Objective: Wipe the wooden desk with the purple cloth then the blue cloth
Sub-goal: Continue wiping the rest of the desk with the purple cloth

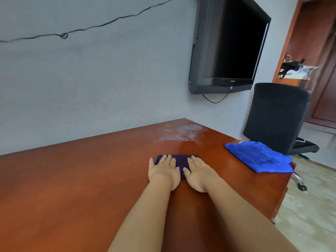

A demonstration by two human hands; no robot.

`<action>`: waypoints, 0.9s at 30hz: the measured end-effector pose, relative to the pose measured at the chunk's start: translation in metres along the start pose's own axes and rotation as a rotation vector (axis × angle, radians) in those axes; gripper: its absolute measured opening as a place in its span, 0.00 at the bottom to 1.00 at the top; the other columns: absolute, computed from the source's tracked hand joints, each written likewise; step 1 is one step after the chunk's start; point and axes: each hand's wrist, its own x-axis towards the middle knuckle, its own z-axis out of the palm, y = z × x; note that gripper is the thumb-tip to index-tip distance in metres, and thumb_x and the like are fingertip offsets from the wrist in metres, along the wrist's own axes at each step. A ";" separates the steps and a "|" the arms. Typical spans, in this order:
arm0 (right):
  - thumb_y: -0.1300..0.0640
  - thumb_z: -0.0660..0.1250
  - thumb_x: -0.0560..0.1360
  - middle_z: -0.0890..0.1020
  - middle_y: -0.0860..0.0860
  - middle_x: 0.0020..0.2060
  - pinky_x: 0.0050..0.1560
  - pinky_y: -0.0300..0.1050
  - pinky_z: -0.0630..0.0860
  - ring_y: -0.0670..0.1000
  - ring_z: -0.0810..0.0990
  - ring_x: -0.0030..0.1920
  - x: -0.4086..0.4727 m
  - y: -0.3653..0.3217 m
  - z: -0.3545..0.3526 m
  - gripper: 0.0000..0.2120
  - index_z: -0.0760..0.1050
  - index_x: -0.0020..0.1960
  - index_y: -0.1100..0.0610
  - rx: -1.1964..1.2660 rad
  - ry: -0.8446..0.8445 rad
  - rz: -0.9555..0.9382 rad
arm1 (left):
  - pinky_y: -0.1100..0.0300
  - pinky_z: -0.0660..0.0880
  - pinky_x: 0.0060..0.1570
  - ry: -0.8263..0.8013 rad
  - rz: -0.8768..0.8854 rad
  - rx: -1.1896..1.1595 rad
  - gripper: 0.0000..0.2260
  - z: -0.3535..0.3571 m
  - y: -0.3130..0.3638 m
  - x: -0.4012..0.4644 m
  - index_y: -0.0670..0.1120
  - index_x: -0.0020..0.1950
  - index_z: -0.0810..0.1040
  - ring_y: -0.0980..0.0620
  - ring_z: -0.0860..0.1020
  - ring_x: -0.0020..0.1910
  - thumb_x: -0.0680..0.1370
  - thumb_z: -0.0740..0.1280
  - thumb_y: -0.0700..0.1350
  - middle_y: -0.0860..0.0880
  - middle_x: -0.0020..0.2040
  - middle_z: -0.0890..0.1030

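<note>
A folded purple cloth (181, 160) lies flat near the middle of the wooden desk (81, 179). My left hand (163, 171) and my right hand (199, 174) press down on it side by side, palms flat and fingers stretched out, covering most of it. A white powdery smear (181, 133) marks the desk's far corner, beyond the cloth. A blue cloth (260, 157) lies spread at the desk's right edge, apart from both hands.
A black office chair (276, 117) stands just past the desk's right edge. A dark television (231, 44) hangs on the grey wall behind the desk. A wooden door and shelf are at the far right.
</note>
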 end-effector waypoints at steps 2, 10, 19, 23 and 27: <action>0.46 0.42 0.83 0.43 0.53 0.78 0.76 0.45 0.42 0.51 0.42 0.77 -0.008 -0.009 0.001 0.28 0.41 0.78 0.57 0.001 -0.011 -0.011 | 0.43 0.38 0.74 0.004 -0.002 0.012 0.24 0.002 -0.007 -0.013 0.47 0.79 0.44 0.53 0.41 0.77 0.83 0.40 0.52 0.51 0.79 0.42; 0.46 0.42 0.83 0.43 0.53 0.78 0.75 0.46 0.43 0.51 0.42 0.77 0.004 -0.037 0.003 0.28 0.41 0.78 0.57 0.004 -0.008 -0.056 | 0.44 0.37 0.74 0.006 -0.035 0.039 0.24 -0.001 -0.039 -0.017 0.47 0.79 0.43 0.54 0.41 0.77 0.83 0.39 0.52 0.52 0.79 0.42; 0.46 0.42 0.83 0.45 0.53 0.78 0.75 0.46 0.43 0.51 0.42 0.77 0.073 -0.043 0.001 0.28 0.43 0.78 0.57 0.014 0.025 -0.109 | 0.44 0.39 0.74 0.043 -0.053 0.027 0.24 -0.006 -0.067 0.047 0.47 0.79 0.45 0.54 0.43 0.77 0.83 0.40 0.51 0.52 0.79 0.44; 0.45 0.42 0.83 0.45 0.53 0.78 0.75 0.46 0.43 0.51 0.43 0.77 0.116 -0.039 -0.002 0.28 0.43 0.78 0.57 0.017 0.043 -0.100 | 0.43 0.39 0.74 0.072 -0.048 0.042 0.24 -0.010 -0.075 0.091 0.47 0.79 0.47 0.53 0.44 0.77 0.83 0.41 0.51 0.51 0.79 0.46; 0.45 0.42 0.83 0.45 0.53 0.78 0.76 0.47 0.44 0.51 0.44 0.77 0.153 -0.033 -0.004 0.28 0.44 0.78 0.57 0.022 0.051 -0.087 | 0.43 0.40 0.73 0.070 -0.052 0.031 0.24 -0.013 -0.078 0.127 0.47 0.79 0.47 0.53 0.45 0.78 0.83 0.41 0.51 0.51 0.79 0.46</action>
